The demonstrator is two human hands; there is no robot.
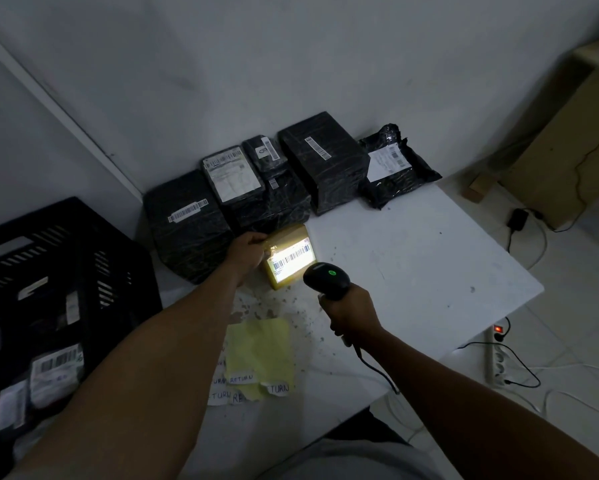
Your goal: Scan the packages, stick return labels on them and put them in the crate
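A small brown package (288,244) lies on the white table (412,271), its barcode label lit by the scanner's light. My left hand (247,252) grips its left edge. My right hand (348,311) holds a black barcode scanner (326,279) with a green light on top, pointed at the label from just in front. Several black-wrapped packages (187,223) with barcode labels stand in a row along the wall behind. A yellow sheet (260,355) with white "RETURN" labels (241,379) lies at the table's front. The black crate (66,265) at the left holds several labelled packages.
The scanner's cable (377,370) trails off the table's front edge. On the floor at the right lie a power strip (497,358), a charger and loose wires. A brown cabinet (568,150) stands at the far right. The table surface is stained near the yellow sheet.
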